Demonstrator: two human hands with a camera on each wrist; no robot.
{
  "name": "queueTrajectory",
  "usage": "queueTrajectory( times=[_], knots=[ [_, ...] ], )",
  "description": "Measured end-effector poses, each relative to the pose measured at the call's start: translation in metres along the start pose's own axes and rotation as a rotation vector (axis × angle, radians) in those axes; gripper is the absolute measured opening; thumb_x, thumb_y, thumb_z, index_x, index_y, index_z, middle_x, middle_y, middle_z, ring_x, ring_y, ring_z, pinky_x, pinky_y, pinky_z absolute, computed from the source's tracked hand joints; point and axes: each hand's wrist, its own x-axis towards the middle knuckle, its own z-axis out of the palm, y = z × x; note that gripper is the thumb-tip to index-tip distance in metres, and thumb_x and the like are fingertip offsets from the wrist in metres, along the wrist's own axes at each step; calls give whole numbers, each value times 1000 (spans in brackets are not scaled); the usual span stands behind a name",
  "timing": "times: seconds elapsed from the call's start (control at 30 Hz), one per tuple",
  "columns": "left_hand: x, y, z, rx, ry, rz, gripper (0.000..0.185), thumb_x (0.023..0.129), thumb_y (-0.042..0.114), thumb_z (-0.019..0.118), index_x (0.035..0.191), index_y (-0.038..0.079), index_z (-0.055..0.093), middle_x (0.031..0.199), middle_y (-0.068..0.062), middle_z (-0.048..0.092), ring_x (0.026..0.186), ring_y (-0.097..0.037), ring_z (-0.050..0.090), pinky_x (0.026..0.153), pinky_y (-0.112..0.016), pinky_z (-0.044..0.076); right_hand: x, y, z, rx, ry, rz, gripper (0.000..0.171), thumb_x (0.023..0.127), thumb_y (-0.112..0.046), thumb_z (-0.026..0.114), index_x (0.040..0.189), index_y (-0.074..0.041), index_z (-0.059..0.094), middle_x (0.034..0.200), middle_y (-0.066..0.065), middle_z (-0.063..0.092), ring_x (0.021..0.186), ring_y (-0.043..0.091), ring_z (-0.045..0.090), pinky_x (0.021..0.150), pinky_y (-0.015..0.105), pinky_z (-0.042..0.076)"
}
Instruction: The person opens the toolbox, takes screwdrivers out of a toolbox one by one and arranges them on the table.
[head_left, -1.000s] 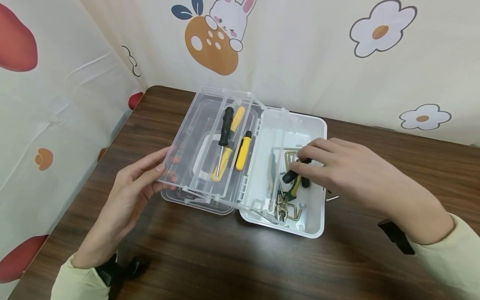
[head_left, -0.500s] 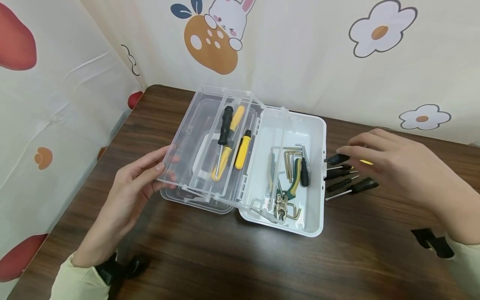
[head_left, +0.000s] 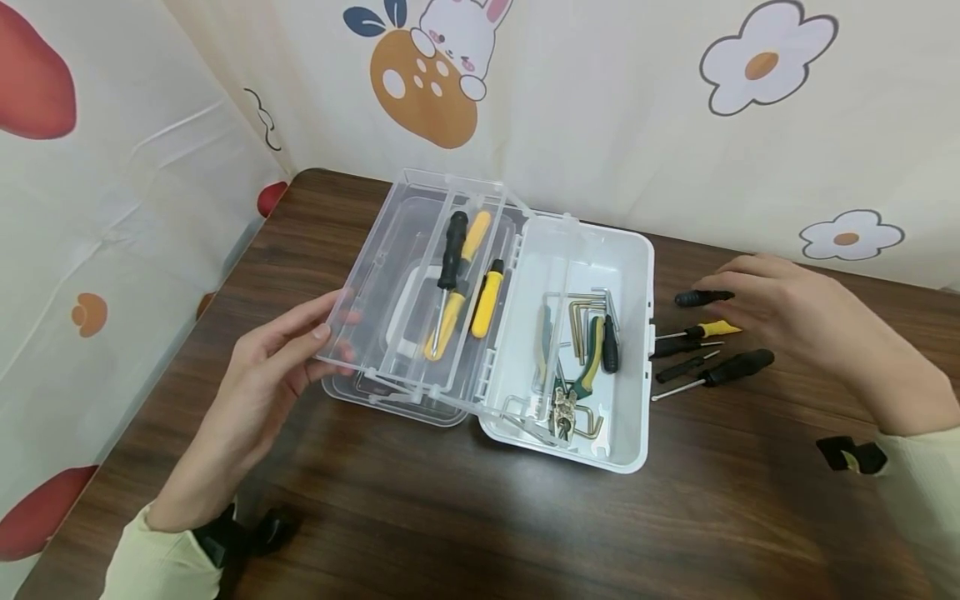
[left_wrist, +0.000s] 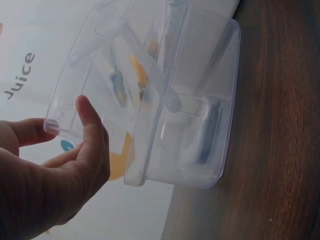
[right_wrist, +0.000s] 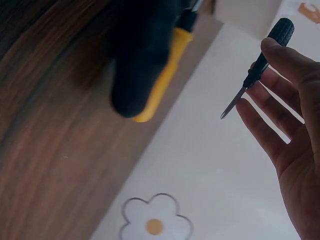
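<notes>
Head view: the right hand (head_left: 795,321) pinches a small black screwdriver (head_left: 701,297) at its fingertips, lifted just beyond the right wall of the white toolbox (head_left: 637,350). Below it, four more small screwdrivers (head_left: 701,357) lie on the wooden table (head_left: 525,517), close to that wall. The left hand (head_left: 262,392) grips the near left corner of the clear tray (head_left: 390,275), thumb on top, fingers beneath. The tray holds a black-and-yellow screwdriver (head_left: 448,279) and a short yellow one (head_left: 487,300). The white toolbox contains hex keys (head_left: 577,312), pliers (head_left: 581,383) and one black screwdriver (head_left: 609,346). The table is open in front of the box and to its right; a patterned curtain (head_left: 637,108) borders the far and left edges.

Left wrist view: the thumb (left_wrist: 92,135) presses the tray's rim (left_wrist: 65,125), with fingers curled behind it. The clear lid (left_wrist: 200,145) rests on the table beneath.

Right wrist view: the black screwdriver (right_wrist: 260,65) is held at its handle by one fingertip (right_wrist: 285,57); the remaining fingers (right_wrist: 265,132) are extended and loose. A blurred black-and-yellow handle (right_wrist: 150,65) lies on the table.
</notes>
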Motion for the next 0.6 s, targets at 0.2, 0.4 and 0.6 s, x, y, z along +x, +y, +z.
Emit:
queueTrajectory(
  times=[0.2, 0.4, 0.6],
  knots=[
    [0, 0, 0, 3, 1, 3, 41, 109, 9, 53, 150, 3, 54, 124, -6, 72, 88, -13, 73, 83, -28, 64, 3, 15, 19, 38, -50, 45, 49, 74, 5, 88, 115, -21, 77, 103, -12, 70, 87, 1, 57, 79, 14, 45],
    [1, -1, -1, -4, 0, 9, 41, 109, 8, 51, 150, 2, 54, 124, -6, 72, 88, -13, 72, 83, -28, 64, 9, 23, 35, 22, -83, 61, 38, 78, -2, 88, 111, -19, 79, 100, -10, 71, 86, 11, 65, 77, 24, 49],
    [1, -2, 0, -2, -1, 16, 41, 109, 7, 51, 149, 2, 54, 125, -9, 72, 87, -14, 73, 83, -29, 64, 11, 25, 44, 12, -124, 79, 34, 80, -5, 88, 110, -19, 79, 98, -9, 70, 84, 14, 64, 74, 38, 53]
  ],
)
